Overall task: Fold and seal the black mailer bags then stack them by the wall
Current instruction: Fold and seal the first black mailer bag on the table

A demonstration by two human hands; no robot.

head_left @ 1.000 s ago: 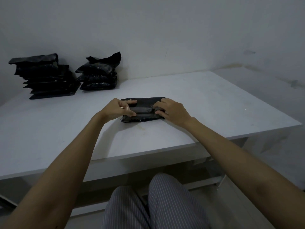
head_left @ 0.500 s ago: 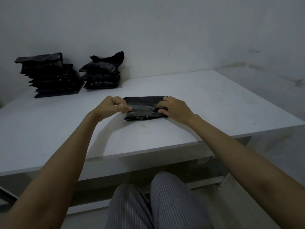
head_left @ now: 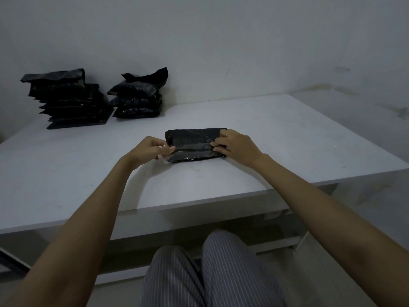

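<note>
Black mailer bag (head_left: 194, 145) lay flat on the white desk (head_left: 287, 140), folded over, mid-desk and well apart from the wall. Left hand (head_left: 150, 149) at its left end, fingers (head_left: 169, 149) pinched together on what looked like the tip of a clear strip running along the fold, probably the seal liner or tape, though the dim light left that unsure. Right hand (head_left: 238, 145) at the right end, fingers curled and clamped on the flap edge, pinning the bag down.

Judgement on the step: sealing the fold. It would go best with the right hand keeping the flap flat and taut while the left drew the strip low and level along the seam, then both pressing end to end so no wrinkle gaped.

Two stacks of finished bags stood by the wall: the taller left stack (head_left: 70, 103) and the shorter right stack (head_left: 137, 98), just beside each other.

Against half a second before: left hand's pinch sat a little further off the bag's left edge; right hand and bag held much the same place.
</note>
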